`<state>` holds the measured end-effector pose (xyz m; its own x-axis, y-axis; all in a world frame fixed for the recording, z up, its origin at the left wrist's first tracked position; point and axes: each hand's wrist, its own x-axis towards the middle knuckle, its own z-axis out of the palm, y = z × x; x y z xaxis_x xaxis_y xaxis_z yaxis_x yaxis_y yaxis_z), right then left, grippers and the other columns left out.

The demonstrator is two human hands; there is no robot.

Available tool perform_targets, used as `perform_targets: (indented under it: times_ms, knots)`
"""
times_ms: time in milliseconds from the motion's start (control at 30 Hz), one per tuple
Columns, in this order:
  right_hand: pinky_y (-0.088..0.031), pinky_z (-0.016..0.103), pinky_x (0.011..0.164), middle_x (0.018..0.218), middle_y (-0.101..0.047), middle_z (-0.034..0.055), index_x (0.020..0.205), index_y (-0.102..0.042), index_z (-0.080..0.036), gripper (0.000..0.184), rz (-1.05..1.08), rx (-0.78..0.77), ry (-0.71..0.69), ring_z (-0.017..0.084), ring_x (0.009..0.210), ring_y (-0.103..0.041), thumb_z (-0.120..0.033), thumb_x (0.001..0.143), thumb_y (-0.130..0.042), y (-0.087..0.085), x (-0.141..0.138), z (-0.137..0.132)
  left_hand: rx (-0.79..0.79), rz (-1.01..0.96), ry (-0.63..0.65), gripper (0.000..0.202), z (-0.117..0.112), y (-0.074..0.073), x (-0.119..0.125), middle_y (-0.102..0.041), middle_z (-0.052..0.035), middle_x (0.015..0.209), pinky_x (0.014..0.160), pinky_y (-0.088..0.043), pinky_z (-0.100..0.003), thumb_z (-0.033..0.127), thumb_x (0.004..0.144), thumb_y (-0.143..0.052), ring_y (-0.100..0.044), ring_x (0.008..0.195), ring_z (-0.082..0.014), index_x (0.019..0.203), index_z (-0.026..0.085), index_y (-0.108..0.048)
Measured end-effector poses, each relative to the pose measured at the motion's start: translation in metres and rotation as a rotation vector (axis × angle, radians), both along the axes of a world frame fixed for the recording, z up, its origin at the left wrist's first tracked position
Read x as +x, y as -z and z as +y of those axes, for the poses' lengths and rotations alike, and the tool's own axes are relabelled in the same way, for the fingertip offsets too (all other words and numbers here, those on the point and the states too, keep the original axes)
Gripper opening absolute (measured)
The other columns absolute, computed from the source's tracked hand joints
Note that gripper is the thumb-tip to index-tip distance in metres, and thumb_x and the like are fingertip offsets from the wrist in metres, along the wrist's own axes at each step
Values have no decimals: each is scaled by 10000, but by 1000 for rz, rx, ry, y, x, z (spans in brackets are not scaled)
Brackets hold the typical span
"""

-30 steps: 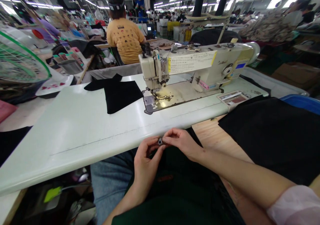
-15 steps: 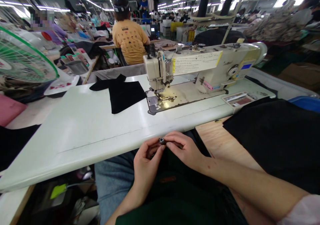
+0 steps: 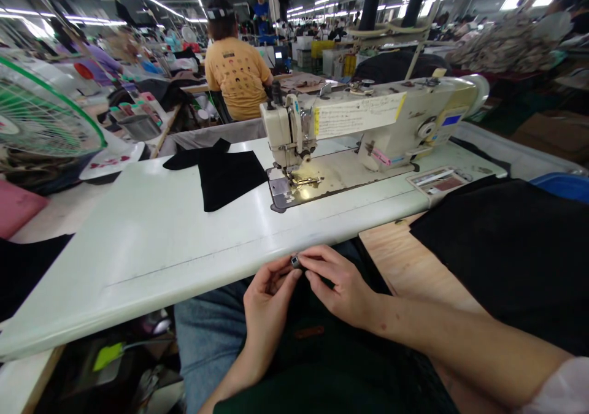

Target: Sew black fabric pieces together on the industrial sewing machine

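Note:
My left hand (image 3: 269,300) pinches a small metal bobbin case (image 3: 295,261) between thumb and fingers, just off the table's front edge and above my lap. Beside it, my right hand (image 3: 343,288) is curled in from the right, its index and middle fingertips against the case and its thumb a little lower. Any thread there is too fine to make out. Behind the hands stands a sewing machine (image 3: 340,126) on the white table (image 3: 184,242). Black cut fabric (image 3: 232,178) lies left of the needle area.
More black fabric (image 3: 510,254) covers the wooden side board (image 3: 405,260) on the right. A green-rimmed fan (image 3: 46,110) stands at left. Thread cones (image 3: 370,6) rise behind the machine. A person in a yellow shirt (image 3: 237,73) sits ahead, facing away.
My right thumb has come away slightly from the bobbin case, and the case has turned a little in my left fingers. The view has shifted slightly; the fabric and machine stay put.

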<state>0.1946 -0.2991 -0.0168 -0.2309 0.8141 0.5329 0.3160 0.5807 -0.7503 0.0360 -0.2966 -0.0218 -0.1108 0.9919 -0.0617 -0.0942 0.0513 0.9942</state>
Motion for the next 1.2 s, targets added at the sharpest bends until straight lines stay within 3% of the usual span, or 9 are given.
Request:
perform_targets:
  times_ms: [267, 600, 767, 933, 1200]
  knots:
    - [-556, 365, 922, 1109, -647, 107, 1264, -634, -229, 389, -20, 90, -6, 211, 1041, -638, -91, 928, -496, -2, 2, 1, -89, -114, 33, 319, 0, 4, -6, -789, -49, 945, 898, -590, -308, 304, 653, -858, -739, 931, -205, 912, 171, -727]
    - [-577, 356, 838, 1069, -622, 90, 1257, -632, -229, 398, -25, 203, 6, 201, 986, -618, -66, 908, -533, 0, 3, 5, -249, -462, 152, 285, 2, -1, -6, -774, -41, 900, 817, -584, -201, 241, 653, -884, -717, 848, -135, 896, 155, -763]
    - [-569, 342, 833, 1051, -603, 80, 1214, -639, -230, 343, -13, 156, -15, 187, 972, -612, -82, 918, -548, 2, 3, 6, -263, -494, 190, 262, 1, -1, -5, -767, -53, 927, 844, -575, -207, 235, 680, -863, -702, 879, -137, 907, 144, -770]
    - [-538, 354, 887, 1032, -615, 62, 1107, -645, -229, 243, 25, 59, -4, 189, 997, -617, -104, 913, -569, 2, 1, 6, -274, -443, 140, 256, 1, -3, -2, -761, -40, 890, 820, -571, -197, 230, 665, -868, -690, 847, -126, 888, 149, -772]
    - [-516, 304, 790, 937, -626, 19, 995, -608, -224, 143, 100, -102, 44, 159, 862, -602, -142, 879, -627, 2, -1, 8, -323, -466, 140, 263, 4, -1, -1, -764, -72, 944, 841, -567, -212, 229, 660, -857, -685, 888, -145, 890, 127, -780]
